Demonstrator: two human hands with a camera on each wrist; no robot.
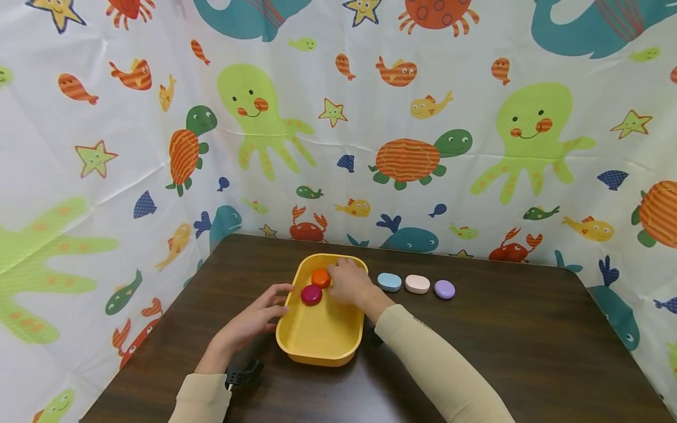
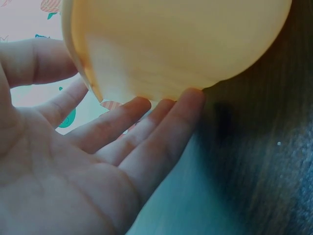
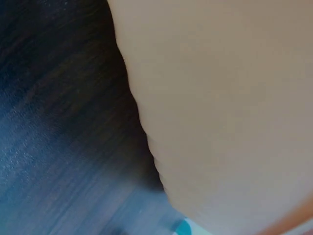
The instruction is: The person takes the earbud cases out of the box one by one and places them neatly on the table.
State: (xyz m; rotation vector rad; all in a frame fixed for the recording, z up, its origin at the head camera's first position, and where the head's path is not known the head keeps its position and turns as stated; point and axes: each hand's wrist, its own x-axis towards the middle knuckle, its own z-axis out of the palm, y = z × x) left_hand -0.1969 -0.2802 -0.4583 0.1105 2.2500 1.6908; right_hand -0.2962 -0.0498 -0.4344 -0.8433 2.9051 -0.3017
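A yellow plastic bin with rounded corners stands on the dark table. Inside it lie a dark pink, rounded piece and an orange one, close together near the left wall. My left hand is at the bin's left side; in the left wrist view its extended fingers touch the bin's outer wall. My right hand reaches into the bin's far right part, beside the orange piece. Its fingertips point down and are largely hidden, so whatever they touch cannot be made out.
Right of the bin, a light blue oval piece, a pale pink one and a round purple one lie in a row on the table. A sea-animal curtain hangs behind. A beige sleeve fills most of the right wrist view.
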